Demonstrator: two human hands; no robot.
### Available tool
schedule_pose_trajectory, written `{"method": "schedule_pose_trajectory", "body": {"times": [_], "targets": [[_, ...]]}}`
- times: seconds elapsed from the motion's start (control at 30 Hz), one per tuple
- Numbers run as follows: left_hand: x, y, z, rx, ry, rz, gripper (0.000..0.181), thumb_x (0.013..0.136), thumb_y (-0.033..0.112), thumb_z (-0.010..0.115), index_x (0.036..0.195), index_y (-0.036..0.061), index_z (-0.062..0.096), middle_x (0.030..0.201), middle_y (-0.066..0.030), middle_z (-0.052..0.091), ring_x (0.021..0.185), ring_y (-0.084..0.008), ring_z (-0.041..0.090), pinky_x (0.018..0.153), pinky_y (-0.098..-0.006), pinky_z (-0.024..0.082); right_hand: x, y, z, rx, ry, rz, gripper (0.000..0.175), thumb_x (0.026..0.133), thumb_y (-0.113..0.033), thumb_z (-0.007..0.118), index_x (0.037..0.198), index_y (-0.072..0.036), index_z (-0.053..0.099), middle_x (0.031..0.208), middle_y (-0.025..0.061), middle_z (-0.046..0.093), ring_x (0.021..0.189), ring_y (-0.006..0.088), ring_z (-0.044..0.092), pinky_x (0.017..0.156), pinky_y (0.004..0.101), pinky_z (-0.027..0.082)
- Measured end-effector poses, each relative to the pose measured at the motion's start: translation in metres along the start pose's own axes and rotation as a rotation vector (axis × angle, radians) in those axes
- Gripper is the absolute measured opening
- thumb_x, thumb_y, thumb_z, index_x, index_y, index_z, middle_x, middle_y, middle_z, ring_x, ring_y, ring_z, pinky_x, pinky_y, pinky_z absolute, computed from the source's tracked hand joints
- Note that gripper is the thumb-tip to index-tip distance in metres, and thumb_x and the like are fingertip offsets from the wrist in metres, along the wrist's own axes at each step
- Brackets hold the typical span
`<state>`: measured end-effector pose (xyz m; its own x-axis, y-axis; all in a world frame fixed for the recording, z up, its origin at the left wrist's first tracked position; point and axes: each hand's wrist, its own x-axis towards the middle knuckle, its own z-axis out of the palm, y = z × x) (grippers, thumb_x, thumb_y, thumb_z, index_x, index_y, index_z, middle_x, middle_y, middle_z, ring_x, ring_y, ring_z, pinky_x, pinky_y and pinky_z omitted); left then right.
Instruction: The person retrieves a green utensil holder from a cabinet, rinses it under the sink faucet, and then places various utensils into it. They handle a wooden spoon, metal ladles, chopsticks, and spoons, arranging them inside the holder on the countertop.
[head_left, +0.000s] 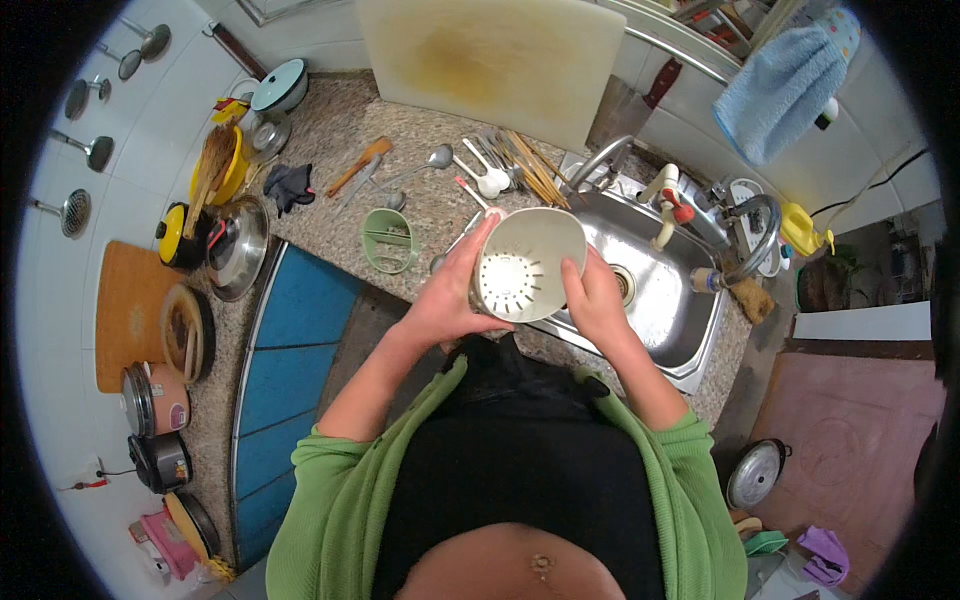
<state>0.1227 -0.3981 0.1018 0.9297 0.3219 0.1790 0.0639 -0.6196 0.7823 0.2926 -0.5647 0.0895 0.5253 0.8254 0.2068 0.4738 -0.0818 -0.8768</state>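
Note:
Between my two hands is a white plastic utensil holder (517, 274) with drain slots in its bottom, its mouth tilted up towards me. My left hand (454, 289) grips its left side, and my right hand (596, 292) holds the right rim with the thumb inside. It is over the counter's front edge, beside the stainless steel sink (660, 300). Left of it stands a green divided utensil cup (388, 244). Behind it lie wooden chopsticks (534, 169), a white spoon (491, 180) and several metal utensils. A metal ladle (441, 156) rests further left.
A large white cutting board (487, 67) leans on the wall, with a cleaver (630, 105) to its right. Faucets (600, 165) rise behind the sink. Black gloves (289, 187), a wooden spatula (360, 166) and a pot lid (238, 247) are on the granite counter to the left.

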Motion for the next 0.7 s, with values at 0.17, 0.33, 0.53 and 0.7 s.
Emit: {"method": "schedule_pose_trajectory", "body": {"times": [0.17, 0.33, 0.53, 0.7], "targets": [[-0.018, -0.025, -0.007, -0.166, 0.078, -0.150, 0.118, 0.057, 0.027, 0.096, 0.151, 0.0008, 0.030, 0.143, -0.0216, 0.048, 0.133, -0.0357, 0.049, 0.112, -0.0419, 0.038, 0.007, 0.000, 0.009, 0.516, -0.171, 0.362, 0.049, 0.106, -0.038, 0.044, 0.131, 0.002, 0.054, 0.100, 0.0150, 0.066, 0.071, 0.0193, 0.064, 0.062, 0.0315, 0.051], [-0.046, -0.084, -0.074, -0.537, 0.326, -0.289, 0.093, 0.060, 0.013, 0.094, 0.137, -0.0026, 0.043, 0.128, -0.0131, 0.059, 0.116, -0.0215, 0.059, 0.099, -0.0371, 0.049, 0.040, 0.021, 0.082, 0.453, 0.061, 0.400, 0.042, 0.107, -0.031, 0.044, 0.130, 0.003, 0.055, 0.116, 0.0123, 0.067, 0.060, 0.0114, 0.061, 0.052, 0.0249, 0.049], [-0.084, -0.166, -0.185, -0.683, 0.656, -0.431, 0.086, 0.068, -0.003, 0.086, 0.139, -0.0032, 0.037, 0.133, -0.0172, 0.054, 0.122, -0.0260, 0.057, 0.102, -0.0401, 0.049, 0.075, 0.030, 0.201, -0.014, -0.234, 0.481, 0.045, 0.095, -0.027, 0.066, 0.126, 0.005, 0.055, 0.088, 0.0193, 0.069, 0.068, 0.0262, 0.071, 0.065, 0.0374, 0.055], [-0.095, -0.205, -0.220, -0.637, 0.612, -0.469, 0.090, 0.067, -0.005, 0.085, 0.140, -0.0035, 0.034, 0.135, -0.0184, 0.051, 0.124, -0.0268, 0.056, 0.106, -0.0403, 0.047, 0.111, 0.036, 0.263, -0.399, -0.280, 0.450, 0.048, 0.094, -0.040, 0.064, 0.110, 0.005, 0.058, 0.085, 0.0262, 0.068, 0.084, 0.0440, 0.067, 0.074, 0.0512, 0.052]]}}
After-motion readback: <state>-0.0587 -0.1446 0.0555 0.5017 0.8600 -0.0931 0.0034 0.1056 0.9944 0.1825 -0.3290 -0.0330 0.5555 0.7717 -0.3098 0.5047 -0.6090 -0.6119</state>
